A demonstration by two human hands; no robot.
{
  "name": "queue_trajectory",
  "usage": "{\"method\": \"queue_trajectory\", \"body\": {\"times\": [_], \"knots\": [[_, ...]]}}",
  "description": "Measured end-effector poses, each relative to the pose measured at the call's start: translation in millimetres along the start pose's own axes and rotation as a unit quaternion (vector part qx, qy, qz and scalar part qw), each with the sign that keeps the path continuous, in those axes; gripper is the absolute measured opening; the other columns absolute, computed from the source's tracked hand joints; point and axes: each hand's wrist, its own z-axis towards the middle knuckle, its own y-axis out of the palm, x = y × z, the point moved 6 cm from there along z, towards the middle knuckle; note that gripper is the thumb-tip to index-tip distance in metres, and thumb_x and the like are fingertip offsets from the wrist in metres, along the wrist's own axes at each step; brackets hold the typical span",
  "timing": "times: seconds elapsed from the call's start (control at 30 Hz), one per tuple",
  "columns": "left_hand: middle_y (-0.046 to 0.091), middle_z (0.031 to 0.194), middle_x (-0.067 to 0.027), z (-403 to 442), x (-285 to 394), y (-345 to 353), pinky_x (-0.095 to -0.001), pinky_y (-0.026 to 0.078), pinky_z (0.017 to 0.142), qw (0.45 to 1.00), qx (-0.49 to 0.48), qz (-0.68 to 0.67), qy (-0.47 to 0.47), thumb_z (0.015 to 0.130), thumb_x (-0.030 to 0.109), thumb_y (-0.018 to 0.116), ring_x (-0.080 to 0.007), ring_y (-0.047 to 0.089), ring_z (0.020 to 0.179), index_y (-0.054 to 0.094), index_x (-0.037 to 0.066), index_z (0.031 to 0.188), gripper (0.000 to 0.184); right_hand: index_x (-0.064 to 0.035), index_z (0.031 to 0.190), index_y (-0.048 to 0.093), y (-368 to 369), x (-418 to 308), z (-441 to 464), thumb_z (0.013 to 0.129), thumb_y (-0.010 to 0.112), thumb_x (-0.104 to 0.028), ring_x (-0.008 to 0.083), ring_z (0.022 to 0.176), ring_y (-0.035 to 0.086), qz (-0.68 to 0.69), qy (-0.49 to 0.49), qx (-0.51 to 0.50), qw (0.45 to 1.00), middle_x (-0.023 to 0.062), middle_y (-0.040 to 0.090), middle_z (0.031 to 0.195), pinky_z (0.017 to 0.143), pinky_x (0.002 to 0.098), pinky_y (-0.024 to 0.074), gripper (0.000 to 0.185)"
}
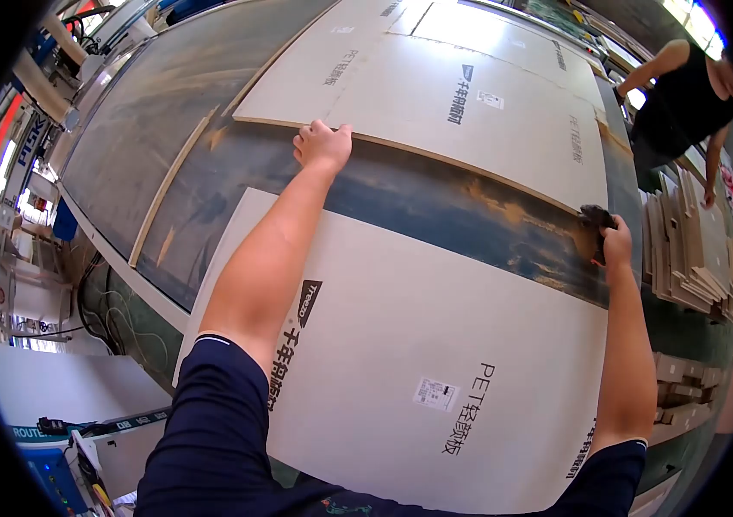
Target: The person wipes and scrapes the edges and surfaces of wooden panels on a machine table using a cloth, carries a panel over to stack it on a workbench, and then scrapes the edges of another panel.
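Observation:
My left hand (323, 146) reaches to the near edge of a white printed panel (504, 142), its fingers curled over that edge close to the panel's left corner. My right hand (617, 243) is closed around a small black object (596, 221) at the panel's near right corner; it looks like a hand tool, but its kind is unclear. Closer to me, under my forearms, lies a second white panel (384, 345) with printed lettering and a paper label (436, 394). A dusty strip of dark table (435, 194) shows between the two panels.
A narrow wooden strip (173, 185) lies on the table to the left. Beyond the table's right side stands a person in a black top (685, 103), near stacked boards (685, 241). Cables (95, 293) and machine parts are at the left. Sawdust marks the table.

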Motion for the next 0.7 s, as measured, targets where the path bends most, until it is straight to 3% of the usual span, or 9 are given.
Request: {"method": "queue_trajectory", "body": {"times": [0.17,0.37,0.47,0.7], "knots": [[0.045,0.139,-0.0155,1.4,1.3,1.2,-0.0428,0.026,0.11,0.999,0.017,-0.049,-0.016,0.084,0.044,0.055,-0.0318,0.037,0.129,0.048,0.006,0.133,0.062,-0.0012,0.095,0.059,1.1,11.6,15.4,0.08,0.051,-0.004,0.0193,0.078,0.052,-0.016,-0.066,0.027,0.997,0.0071,0.058,0.083,0.074,0.0321,0.0438,0.017],[0.058,0.126,-0.0104,19.4,-6.5,1.3,-0.0431,0.031,0.106,0.999,0.006,-0.03,-0.027,0.088,0.038,0.048,-0.0304,0.044,0.125,0.058,0.007,0.12,0.046,0.0001,0.094,0.059,-4.8,17.8,21.9,0.079,0.051,-0.003,0.0186,0.077,0.052,-0.015,-0.09,0.05,0.995,0.0067,0.059,0.082,0.074,0.0309,0.0429,0.017],[0.061,0.122,-0.0098,21.7,-7.5,2.4,-0.0422,0.032,0.105,0.999,0.022,-0.006,-0.027,0.089,0.036,0.045,-0.0299,0.047,0.122,0.061,0.009,0.115,0.041,-0.0008,0.094,0.06,-10.2,21.7,27.3,0.078,0.052,-0.005,0.0187,0.077,0.051,-0.003,-0.075,0.02,0.997,0.0057,0.059,0.082,0.075,0.0302,0.0425,0.018],[0.061,0.121,-0.0146,2.5,6.5,-14.3,-0.0429,0.036,0.103,0.996,-0.026,-0.073,-0.038,0.088,0.041,0.045,-0.0327,0.049,0.121,0.062,0.006,0.115,0.047,-0.0036,0.098,0.061,-14.0,-12.5,-16.1,0.084,0.046,-0.005,0.0183,0.066,0.058,0.137,0.071,-0.025,0.988,0.007,0.06,0.082,0.053,0.0342,0.0482,0.02]]}}
